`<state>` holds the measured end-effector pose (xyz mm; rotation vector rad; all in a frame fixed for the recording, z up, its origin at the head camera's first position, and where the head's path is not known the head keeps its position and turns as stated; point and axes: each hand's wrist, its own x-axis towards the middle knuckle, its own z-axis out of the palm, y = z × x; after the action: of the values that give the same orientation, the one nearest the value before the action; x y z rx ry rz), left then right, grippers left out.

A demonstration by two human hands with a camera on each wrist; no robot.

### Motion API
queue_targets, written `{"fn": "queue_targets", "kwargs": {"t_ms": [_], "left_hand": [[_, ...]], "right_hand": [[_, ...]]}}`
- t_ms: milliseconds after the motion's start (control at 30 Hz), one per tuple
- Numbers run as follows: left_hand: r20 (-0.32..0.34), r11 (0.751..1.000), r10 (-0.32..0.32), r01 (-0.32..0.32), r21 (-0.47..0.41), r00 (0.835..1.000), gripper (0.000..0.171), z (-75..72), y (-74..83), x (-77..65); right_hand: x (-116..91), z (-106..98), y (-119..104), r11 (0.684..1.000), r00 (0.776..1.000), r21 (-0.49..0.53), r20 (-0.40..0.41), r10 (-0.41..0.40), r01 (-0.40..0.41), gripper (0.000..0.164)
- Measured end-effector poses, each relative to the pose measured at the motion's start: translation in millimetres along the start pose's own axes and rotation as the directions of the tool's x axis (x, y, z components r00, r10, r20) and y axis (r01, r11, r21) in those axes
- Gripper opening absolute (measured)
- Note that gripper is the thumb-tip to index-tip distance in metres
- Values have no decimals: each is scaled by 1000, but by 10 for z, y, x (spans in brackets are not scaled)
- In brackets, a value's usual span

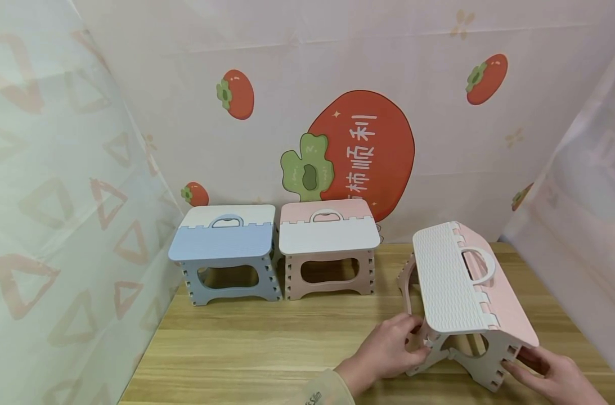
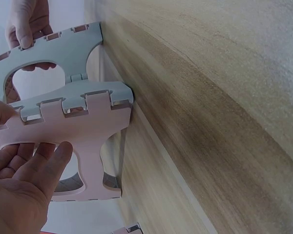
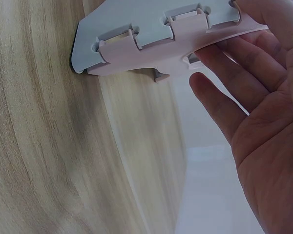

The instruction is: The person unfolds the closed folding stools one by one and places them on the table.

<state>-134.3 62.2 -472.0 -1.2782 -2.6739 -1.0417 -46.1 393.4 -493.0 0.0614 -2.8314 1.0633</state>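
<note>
A pink and white folding stool (image 1: 451,281) stands partly folded at the right of the table, its two-part top bent along the hinge and its white handle loop raised. My left hand (image 1: 388,346) grips the pink leg panel on the stool's left side. In the left wrist view, that hand's fingers (image 2: 56,163) lie at the oval cut-out of the pink panel (image 2: 83,129). My right hand (image 1: 555,374) holds the right leg side below the pink half of the top. Seen from the right wrist, its fingers (image 3: 244,68) reach under the pink panel (image 3: 151,51).
A blue and white folding stool (image 1: 226,242) stands unfolded at the back left. Beside it is another unfolded pink and white stool (image 1: 330,236). The wood-grain table (image 1: 256,349) meets a printed cloth backdrop (image 1: 185,112) behind, with cloth walls at both sides.
</note>
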Motion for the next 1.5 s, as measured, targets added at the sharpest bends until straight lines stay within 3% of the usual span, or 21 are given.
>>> {"fn": "queue_targets", "kwargs": {"t_ms": [433,700,1033,1267,1500], "left_hand": [[-3,1000,3,-3,10,1000,37,-9,2,-7],[-10,1000,8,-7,13,1000,37,-8,-10,-7],[-18,1000,12,-11,9,1000,37,-4,-18,0],[-25,1000,19,-20,-7,1000,36,8,-28,-9],[-14,1000,23,-23,-21,1000,37,-2,-23,-15]], "right_hand": [[-11,9,2,1000,1000,0,-28,-12,12,43],[-29,19,29,997,997,60,-57,-52,55,36],[-11,12,0,1000,999,1,-43,-9,9,42],[-7,-22,-30,998,997,3,33,63,-63,47],[26,-83,-88,985,975,-12,142,173,-173,58]]}}
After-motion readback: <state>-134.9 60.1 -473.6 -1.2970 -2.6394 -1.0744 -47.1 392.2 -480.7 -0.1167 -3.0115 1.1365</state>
